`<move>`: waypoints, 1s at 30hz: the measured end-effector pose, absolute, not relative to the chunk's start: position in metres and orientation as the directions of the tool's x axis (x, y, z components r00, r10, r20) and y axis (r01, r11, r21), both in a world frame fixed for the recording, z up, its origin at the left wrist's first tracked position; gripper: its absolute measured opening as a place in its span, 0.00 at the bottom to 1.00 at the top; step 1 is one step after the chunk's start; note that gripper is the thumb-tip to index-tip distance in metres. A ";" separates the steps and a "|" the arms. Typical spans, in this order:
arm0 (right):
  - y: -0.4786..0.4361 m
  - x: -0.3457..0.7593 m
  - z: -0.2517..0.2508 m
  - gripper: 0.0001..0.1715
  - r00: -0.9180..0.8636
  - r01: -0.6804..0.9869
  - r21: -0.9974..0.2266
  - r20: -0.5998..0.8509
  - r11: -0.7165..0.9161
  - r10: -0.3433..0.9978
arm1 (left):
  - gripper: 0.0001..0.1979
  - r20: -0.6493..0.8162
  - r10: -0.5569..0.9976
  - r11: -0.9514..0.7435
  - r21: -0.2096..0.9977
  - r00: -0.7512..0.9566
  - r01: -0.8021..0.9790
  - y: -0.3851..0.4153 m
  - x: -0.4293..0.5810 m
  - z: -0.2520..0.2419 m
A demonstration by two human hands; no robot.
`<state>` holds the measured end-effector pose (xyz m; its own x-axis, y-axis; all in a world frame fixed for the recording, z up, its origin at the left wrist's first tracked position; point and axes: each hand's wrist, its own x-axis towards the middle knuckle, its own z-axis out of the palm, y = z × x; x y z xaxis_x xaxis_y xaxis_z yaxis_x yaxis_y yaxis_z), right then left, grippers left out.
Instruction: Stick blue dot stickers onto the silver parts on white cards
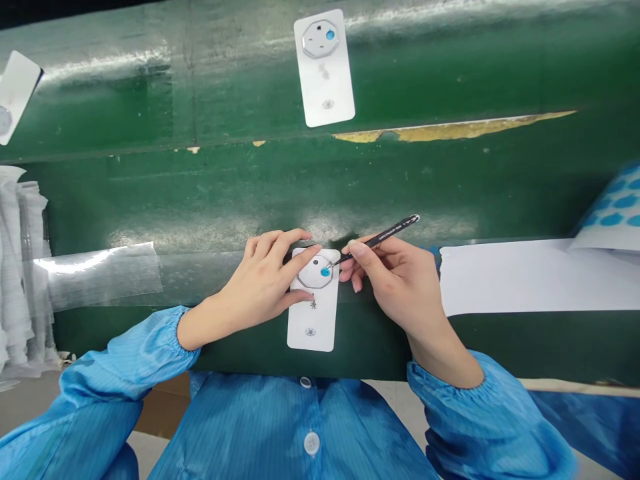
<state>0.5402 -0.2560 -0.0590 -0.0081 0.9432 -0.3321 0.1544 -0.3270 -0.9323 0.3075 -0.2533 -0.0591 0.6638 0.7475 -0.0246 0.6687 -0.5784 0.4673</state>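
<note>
Left hand (265,280) pins a white rectangular plastic plate (311,320) flat on the green tabletop (200,193); right hand (395,280) pinches thin black tweezers (385,235), tip on a small blue dot sticker (325,271). Fingers hide the plate's top-left corner.

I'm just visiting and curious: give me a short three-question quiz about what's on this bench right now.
1. True or false: the right hand holds a black tweezer-like tool.
2. What colour is the dot at the tool's tip? A red, B blue, C yellow.
3. Which hand steadies the near white plate?

Key:
1. True.
2. B, blue.
3. The left hand; its fingers rest on the plate's upper part. A second white plate lies farther off on the green belt.
</note>
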 end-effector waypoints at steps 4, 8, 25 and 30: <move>-0.255 0.540 -0.058 0.19 -0.019 0.161 -0.933 -0.328 -0.321 0.945 | 0.33 -0.027 0.750 -0.574 0.471 0.661 0.670 -0.253 0.308 -0.058; -0.256 0.541 -0.058 0.18 -0.023 0.182 -0.932 -0.322 -0.313 0.946 | 0.33 -0.031 0.749 -0.574 0.468 0.662 0.672 -0.253 0.308 -0.058; -0.256 0.540 -0.057 0.20 -0.009 0.191 -0.933 -0.313 -0.305 0.950 | 0.33 -0.026 0.760 -0.563 0.474 0.650 0.677 -0.254 0.308 -0.059; -0.257 0.540 -0.059 0.19 -0.010 0.202 -0.933 -0.305 -0.297 0.952 | 0.34 -0.026 0.759 -0.564 0.472 0.650 0.678 -0.253 0.309 -0.059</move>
<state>0.5400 -0.2567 -0.0587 -0.0104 0.9522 -0.3052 0.2024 -0.2969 -0.9332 0.3086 -0.2534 -0.0588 0.6503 0.7592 -0.0263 0.6777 -0.5642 0.4716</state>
